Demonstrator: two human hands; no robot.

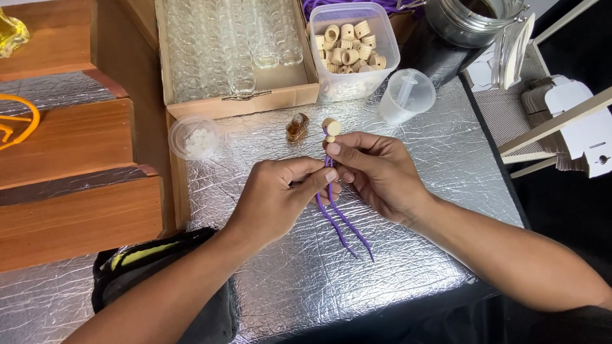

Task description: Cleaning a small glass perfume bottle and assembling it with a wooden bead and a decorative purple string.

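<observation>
1. the left hand [280, 194] pinches a thin purple cord [338, 216] between thumb and forefinger, closed on it near the middle of the silver crinkled foil table top [414, 210].
2. the right hand [376, 169] grips the same cord just above, at about 1 o'clock from the left hand, fingertips closed on it.
3. a small round pale wooden cap [331, 126] sits on the cord's upper end, at 12 o'clock from the fingers; the cord's two loose tails trail toward 5 o'clock onto the foil.
4. a tiny amber glass bottle [297, 127] lies just beside the cap, at its 9 o'clock.
5. a clear plastic tub of wooden caps [350, 51] stands at 12 o'clock, a cardboard box of clear glass vials [233, 54] at 11 o'clock.
6. a small clear plastic cup [406, 95] is at 1 o'clock, a round clear lid holding white beads [194, 137] at 10 o'clock.
</observation>
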